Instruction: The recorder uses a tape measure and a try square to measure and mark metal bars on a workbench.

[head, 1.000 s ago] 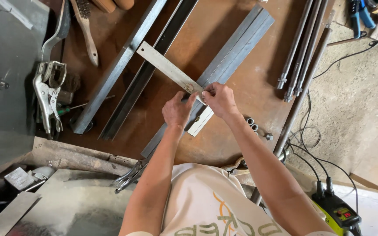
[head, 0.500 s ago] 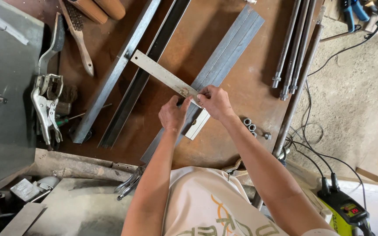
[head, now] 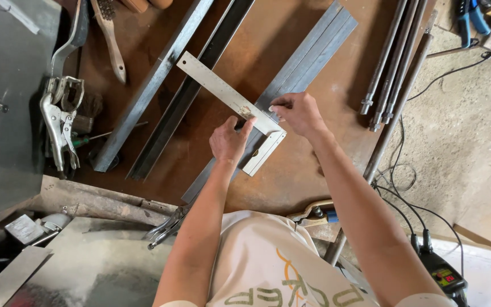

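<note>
Steel try square (head: 231, 98) has slid along the flat grey steel bar pair (head: 291, 79) since 1 s ago; stock now butts the bar edge. Left hand (head: 228, 142) presses the stock, right hand (head: 296, 111) pinches the blade at the corner on the rusty brown tabletop (head: 302, 170) — looks squared up for marking

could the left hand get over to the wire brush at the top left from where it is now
Probably yes. The left hand rests on the steel square; between it and the wire brush lie only two flat metal bars, low enough to pass over, though it is a long stretch.
</note>
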